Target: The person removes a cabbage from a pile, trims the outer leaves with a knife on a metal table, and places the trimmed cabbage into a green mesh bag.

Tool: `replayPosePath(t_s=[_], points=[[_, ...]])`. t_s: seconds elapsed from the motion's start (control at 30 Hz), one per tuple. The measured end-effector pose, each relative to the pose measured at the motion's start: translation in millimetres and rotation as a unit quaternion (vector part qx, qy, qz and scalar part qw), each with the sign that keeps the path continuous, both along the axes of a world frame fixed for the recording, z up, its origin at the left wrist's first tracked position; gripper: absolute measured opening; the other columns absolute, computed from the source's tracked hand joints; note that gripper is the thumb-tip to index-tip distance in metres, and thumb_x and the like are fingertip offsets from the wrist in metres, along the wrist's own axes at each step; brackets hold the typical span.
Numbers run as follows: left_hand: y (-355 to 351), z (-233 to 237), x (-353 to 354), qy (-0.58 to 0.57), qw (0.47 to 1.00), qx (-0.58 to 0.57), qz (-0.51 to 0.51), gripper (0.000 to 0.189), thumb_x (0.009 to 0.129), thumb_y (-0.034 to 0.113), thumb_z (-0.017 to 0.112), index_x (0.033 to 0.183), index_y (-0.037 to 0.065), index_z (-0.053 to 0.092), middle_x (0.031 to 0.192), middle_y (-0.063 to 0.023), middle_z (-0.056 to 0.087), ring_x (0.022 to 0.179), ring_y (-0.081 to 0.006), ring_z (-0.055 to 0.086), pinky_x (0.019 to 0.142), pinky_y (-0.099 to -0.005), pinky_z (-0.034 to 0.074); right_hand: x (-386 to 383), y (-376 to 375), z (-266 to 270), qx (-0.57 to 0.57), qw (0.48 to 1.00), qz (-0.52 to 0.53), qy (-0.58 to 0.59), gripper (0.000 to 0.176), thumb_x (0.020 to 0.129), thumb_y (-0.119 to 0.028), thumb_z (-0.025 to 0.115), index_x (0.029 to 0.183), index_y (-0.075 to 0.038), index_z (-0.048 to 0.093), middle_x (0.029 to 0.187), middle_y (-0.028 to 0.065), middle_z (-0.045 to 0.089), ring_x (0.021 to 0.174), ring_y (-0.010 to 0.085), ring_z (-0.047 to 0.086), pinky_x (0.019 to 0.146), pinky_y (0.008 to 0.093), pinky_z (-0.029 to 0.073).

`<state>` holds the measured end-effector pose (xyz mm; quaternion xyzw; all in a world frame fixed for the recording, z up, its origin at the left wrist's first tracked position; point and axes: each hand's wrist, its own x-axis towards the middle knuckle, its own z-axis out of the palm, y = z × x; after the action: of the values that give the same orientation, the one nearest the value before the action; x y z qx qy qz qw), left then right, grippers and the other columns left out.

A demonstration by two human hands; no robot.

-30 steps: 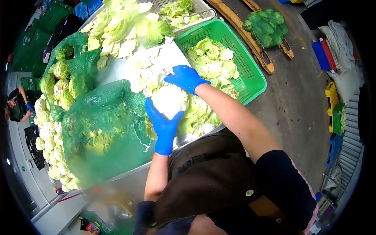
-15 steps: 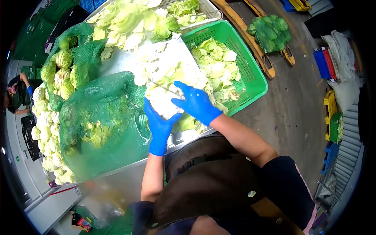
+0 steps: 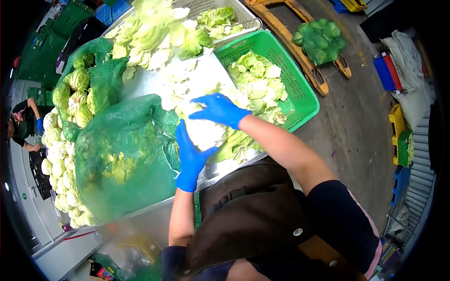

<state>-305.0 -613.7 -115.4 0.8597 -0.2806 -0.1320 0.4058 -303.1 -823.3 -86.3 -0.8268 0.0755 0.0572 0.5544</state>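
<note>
A pale, trimmed cabbage [image 3: 206, 134] rests on the metal work table between my gloved hands. My left hand [image 3: 190, 157] cups it from the left and near side, thumb spread along the bottom. Across its top and far side lies my right hand [image 3: 218, 110], fingers reaching left, gripping it; whatever lies under that palm is hidden. Loose cabbage leaves [image 3: 187, 86] are heaped just beyond the hands. A green net sack [image 3: 126, 154] with leaves showing through lies left of my left hand. To the right, a green crate [image 3: 300, 105] holds more leaves.
Whole cabbages [image 3: 58, 159] are piled at the left, some in netting. A pale crate [image 3: 251, 21] with leaves stands at the far side. Beyond the green crate are a yellow pallet jack [image 3: 311, 70] and a netted cabbage sack [image 3: 321, 42]. Another person [image 3: 26, 122] works at far left.
My right hand has moved left over the cabbage. The cabbage looks turned and sits slightly right. A thin, blade-like line by my right fingers no longer shows.
</note>
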Motion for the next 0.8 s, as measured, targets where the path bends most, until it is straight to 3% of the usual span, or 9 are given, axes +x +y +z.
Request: replayPosePath(t_s=[0.1, 0.23, 0.37, 0.47, 0.57, 0.6, 0.67, 0.77, 0.8], points=[[12, -7, -17, 0.006, 0.999, -0.034, 0.015, 0.124, 0.055, 0.024, 0.091, 0.15, -0.002, 0.015, 0.152, -0.0255, 0.021, 0.141, -0.0396, 0.023, 0.116, -0.0446, 0.023, 27, 4, -53, -0.158, 0.976, -0.121, -0.087, 0.04, 0.084, -0.044, 0.065, 0.101, -0.008, 0.067, 0.091, 0.0207, 0.068, 0.086, 0.0391, 0.065, 0.076, 0.0477, 0.052], [26, -25, -32, 0.03, 0.994, -0.098, 0.032, 0.123, 0.056, 0.022, 0.09, 0.15, -0.003, 0.014, 0.153, -0.0249, 0.019, 0.142, -0.0389, 0.022, 0.117, -0.0442, 0.022, 23, -6, -94, -0.19, 0.958, -0.206, -0.057, 0.042, 0.081, -0.044, 0.066, 0.1, -0.007, 0.068, 0.094, 0.0208, 0.068, 0.089, 0.0382, 0.066, 0.08, 0.0464, 0.052], [31, -11, -39, 0.017, 0.996, -0.056, 0.073, 0.126, 0.057, 0.024, 0.09, 0.15, -0.004, 0.01, 0.155, -0.0255, 0.015, 0.144, -0.0381, 0.017, 0.118, -0.0443, 0.017, 28, -14, -77, -0.17, 0.97, -0.162, 0.056, 0.046, 0.081, -0.038, 0.066, 0.114, -0.006, 0.065, 0.107, 0.0195, 0.067, 0.1, 0.0358, 0.064, 0.085, 0.0445, 0.051], [9, 17, -50, 0.011, 0.989, -0.084, 0.119, 0.128, 0.058, 0.028, 0.09, 0.15, -0.004, 0.007, 0.155, -0.0267, 0.012, 0.144, -0.0386, 0.013, 0.119, -0.0451, 0.013, 13, -1, -37, -0.214, 0.965, -0.147, -0.042, 0.056, 0.085, -0.034, 0.067, 0.13, -0.004, 0.054, 0.121, 0.0196, 0.063, 0.103, 0.0341, 0.063, 0.089, 0.0403, 0.05], [-23, 14, -47, -0.008, 0.989, 0.005, 0.148, 0.129, 0.058, 0.034, 0.09, 0.15, -0.004, 0.008, 0.155, -0.0279, 0.01, 0.145, -0.0399, 0.011, 0.118, -0.0463, 0.013, -16, 27, -3, 0.051, 0.983, -0.171, -0.044, 0.058, 0.088, -0.028, 0.069, 0.138, -0.005, 0.048, 0.111, 0.0109, 0.066, 0.084, 0.0183, 0.064, 0.071, 0.0302, 0.053], [-29, 10, -43, -0.02, 0.986, 0.063, 0.151, 0.129, 0.058, 0.036, 0.09, 0.15, -0.003, 0.008, 0.155, -0.0283, 0.01, 0.144, -0.0404, 0.01, 0.118, -0.0467, 0.013, -27, 34, 17, 0.216, 0.954, -0.19, 0.083, 0.051, 0.089, -0.029, 0.068, 0.133, -0.006, 0.054, 0.097, 0.0064, 0.066, 0.066, 0.0094, 0.057, 0.056, 0.0246, 0.047], [-27, -8, -33, -0.055, 0.984, 0.037, 0.167, 0.128, 0.057, 0.04, 0.09, 0.149, -0.002, 0.012, 0.152, -0.0279, 0.017, 0.141, -0.0415, 0.018, 0.116, -0.048, 0.019, -37, 32, -38, 0.404, 0.883, -0.212, 0.105, 0.049, 0.089, -0.036, 0.066, 0.129, -0.008, 0.059, 0.086, 0.0077, 0.064, 0.058, 0.0128, 0.056, 0.051, 0.028, 0.046], [-1, -16, -14, 0.032, 0.98, -0.068, 0.185, 0.123, 0.055, 0.03, 0.092, 0.149, -0.001, 0.018, 0.146, -0.0225, 0.027, 0.134, -0.0354, 0.032, 0.112, -0.0451, 0.03, -45, 30, -48, 0.318, 0.894, -0.243, 0.2, 0.04, 0.089, -0.034, 0.065, 0.124, -0.013, 0.064, 0.078, 0.0057, 0.063, 0.051, 0.0116, 0.051, 0.046, 0.0276, 0.042], [6, -16, -9, 0.116, 0.964, -0.143, 0.194, 0.12, 0.054, 0.021, 0.092, 0.149, 0.002, 0.02, 0.145, -0.0194, 0.029, 0.132, -0.0314, 0.036, 0.109, -0.0421, 0.035, -47, 33, -58, 0.293, 0.903, -0.22, 0.226, 0.041, 0.09, -0.03, 0.063, 0.128, -0.014, 0.062, 0.089, 0.0076, 0.067, 0.064, 0.0127, 0.06, 0.056, 0.0277, 0.048]])
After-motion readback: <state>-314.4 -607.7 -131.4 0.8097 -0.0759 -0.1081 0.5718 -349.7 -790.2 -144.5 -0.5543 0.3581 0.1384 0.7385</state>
